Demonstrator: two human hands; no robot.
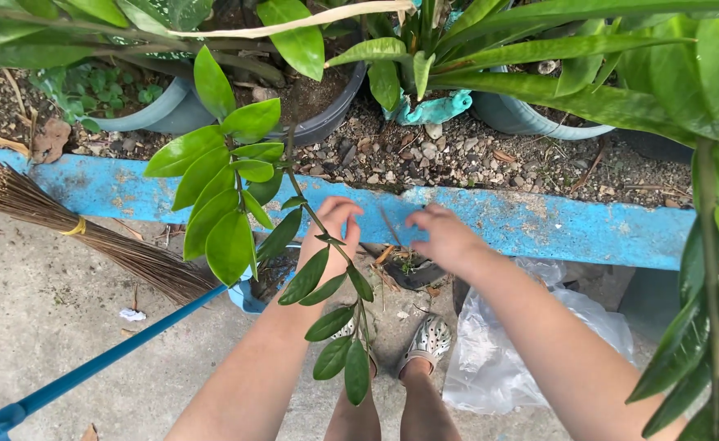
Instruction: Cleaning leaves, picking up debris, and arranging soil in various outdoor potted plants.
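My left hand (332, 233) reaches down with its fingers bent and apart, just behind a thin plant stem (327, 237) with glossy green leaves. My right hand (443, 238) is beside it with the fingers curled downward. Whether it grips anything is unclear. Between and below the hands sits a small dark pot (412, 273) holding dry twigs and debris. A thin brown twig (390, 229) sticks up between the hands. Leaves partly hide a blue pot (248, 296) at the left.
A blue-painted curb (539, 224) runs across, with gravel and potted plants (327, 114) behind it. A broom (90, 245) with brown bristles and a blue handle lies at the left. A clear plastic bag (498, 351) lies on the concrete by my feet in grey clogs (429, 339).
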